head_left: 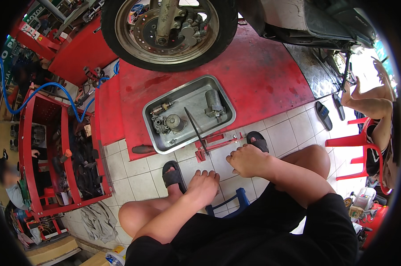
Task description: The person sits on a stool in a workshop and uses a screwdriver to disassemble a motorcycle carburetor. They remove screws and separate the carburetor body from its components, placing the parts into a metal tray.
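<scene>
My left hand (203, 185) hovers over my lap, its fingers loosely curled down and nothing showing in them. Farther right and a little ahead, my right hand (248, 160) is closed too; its palm is turned down and hidden, and nothing sticks out of it. Just ahead of both hands stands a metal tray (229, 119). Inside lie a grey cylindrical motor (213, 103), a metal part with a round can-like body (174, 123) and a slim brass-toned part (163, 107). A thin dark rod (193, 127) leans across the tray's near rim, touched by neither hand.
The tray sits on a red platform (271, 75) below a motorcycle's front wheel (167, 64). A dark handle (143, 149) lies by the tray's left corner. A red shelf cart (67, 146) stands left. One person sits on a red chair (364, 141) at right; another is far left.
</scene>
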Demonstrator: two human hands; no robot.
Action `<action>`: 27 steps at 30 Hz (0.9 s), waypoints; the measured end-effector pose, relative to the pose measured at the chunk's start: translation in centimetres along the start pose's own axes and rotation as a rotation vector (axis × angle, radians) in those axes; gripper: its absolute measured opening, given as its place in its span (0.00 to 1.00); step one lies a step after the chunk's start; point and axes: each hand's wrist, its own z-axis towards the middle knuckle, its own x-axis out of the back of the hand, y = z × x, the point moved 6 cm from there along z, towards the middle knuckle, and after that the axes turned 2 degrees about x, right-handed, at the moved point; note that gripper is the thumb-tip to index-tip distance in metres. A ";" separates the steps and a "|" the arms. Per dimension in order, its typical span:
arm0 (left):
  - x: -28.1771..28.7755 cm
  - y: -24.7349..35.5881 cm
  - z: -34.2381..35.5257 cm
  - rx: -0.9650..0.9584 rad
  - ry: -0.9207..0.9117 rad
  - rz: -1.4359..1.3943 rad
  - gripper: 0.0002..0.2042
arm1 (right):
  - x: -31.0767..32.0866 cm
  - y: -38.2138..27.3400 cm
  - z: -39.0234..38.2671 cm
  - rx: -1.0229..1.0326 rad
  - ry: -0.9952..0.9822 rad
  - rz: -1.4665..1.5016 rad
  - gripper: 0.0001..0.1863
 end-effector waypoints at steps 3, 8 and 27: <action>0.1 0.1 0.0 -0.002 -0.007 0.001 0.23 | -0.2 0.0 0.1 0.004 -0.013 -0.004 0.20; -0.2 0.0 0.0 0.000 0.000 -0.004 0.23 | -0.1 -0.2 0.1 0.000 -0.032 -0.007 0.20; -0.2 0.0 0.1 0.005 -0.003 -0.001 0.23 | -0.2 -0.3 0.2 0.002 -0.026 -0.025 0.16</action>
